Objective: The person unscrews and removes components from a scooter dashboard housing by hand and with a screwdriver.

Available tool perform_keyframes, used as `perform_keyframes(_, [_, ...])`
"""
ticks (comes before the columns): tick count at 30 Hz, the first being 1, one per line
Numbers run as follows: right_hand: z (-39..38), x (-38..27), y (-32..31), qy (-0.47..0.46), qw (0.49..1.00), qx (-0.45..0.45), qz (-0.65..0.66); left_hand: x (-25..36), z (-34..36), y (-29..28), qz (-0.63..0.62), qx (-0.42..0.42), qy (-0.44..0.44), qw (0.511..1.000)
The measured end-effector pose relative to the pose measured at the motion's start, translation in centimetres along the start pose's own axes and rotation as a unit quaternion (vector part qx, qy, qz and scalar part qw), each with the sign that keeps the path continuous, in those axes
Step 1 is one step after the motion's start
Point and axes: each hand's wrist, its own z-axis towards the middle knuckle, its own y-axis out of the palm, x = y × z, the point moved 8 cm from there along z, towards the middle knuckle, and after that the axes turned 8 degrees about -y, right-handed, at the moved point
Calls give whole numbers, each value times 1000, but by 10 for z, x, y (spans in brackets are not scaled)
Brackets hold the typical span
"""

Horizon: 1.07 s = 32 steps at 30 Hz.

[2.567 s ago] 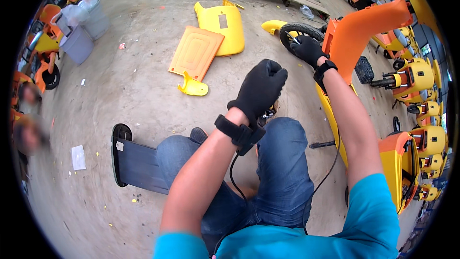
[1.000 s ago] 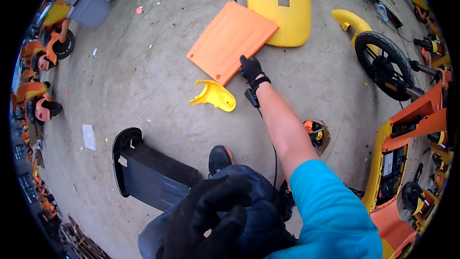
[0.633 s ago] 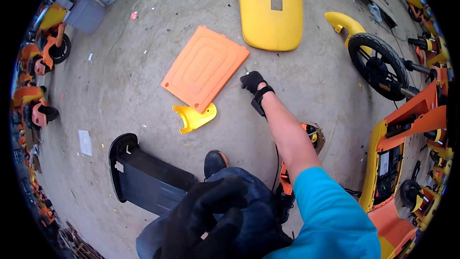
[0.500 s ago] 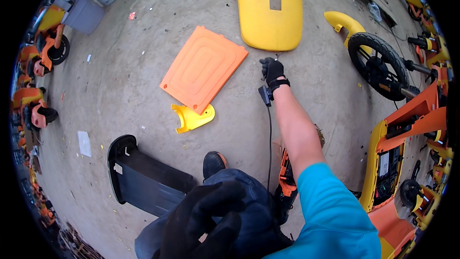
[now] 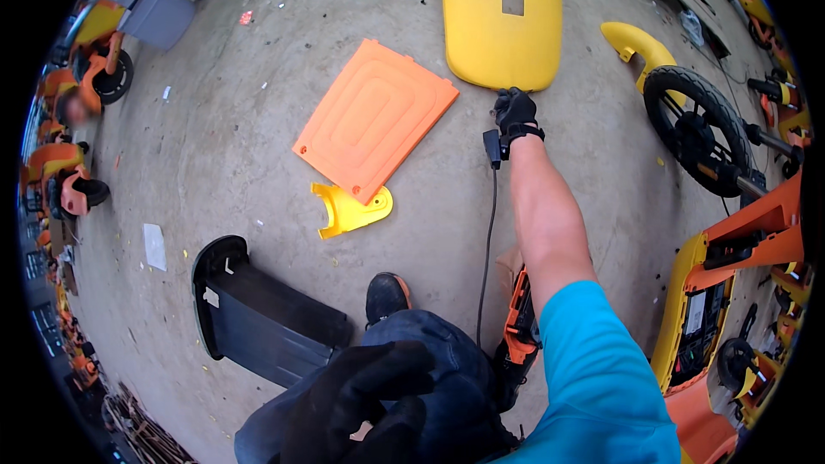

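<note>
My right hand (image 5: pixel 515 109), in a black glove, is stretched far forward at the near edge of a yellow body panel (image 5: pixel 503 39) with a rectangular slot. Its fingers are closed, and what they hold, if anything, is hidden. A small black box (image 5: pixel 491 149) on a cable hangs by that wrist. Close to the camera, my gloved left hand (image 5: pixel 352 404) hovers over my legs, its fingers curled toward the thumb; I cannot make out anything in it. An orange ridged panel (image 5: pixel 375 120) lies left of the yellow one, overlapping a small yellow bracket-like part (image 5: pixel 348 211).
A long black plastic bin-shaped part (image 5: pixel 266 322) lies beside my shoe (image 5: pixel 388 296). At right are a curved yellow fender (image 5: pixel 640 45), a wheel (image 5: pixel 698 131) and an orange-yellow scooter body (image 5: pixel 683 318). Parked scooters (image 5: pixel 86 86) and a grey tub (image 5: pixel 159 17) line the left.
My right hand has moved up to the near edge of the yellow panel. The view has shifted slightly, while my left hand stays curled over my legs.
</note>
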Motion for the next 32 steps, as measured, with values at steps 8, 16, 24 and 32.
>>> perform_keyframes(8, [-43,-18,18,40,996,-64,-49,1,-5,-3,26,-26,86,996])
perform_keyframes(16, [-94,-71,37,14,993,-119,6,11,-19,3,34,-25,98,994])
perform_keyframes(24, [-184,-205,80,-38,972,-225,61,22,-38,24,73,-38,172,982])
perform_keyframes(32, [-279,-345,94,-102,951,-290,32,19,-43,25,55,-62,178,981])
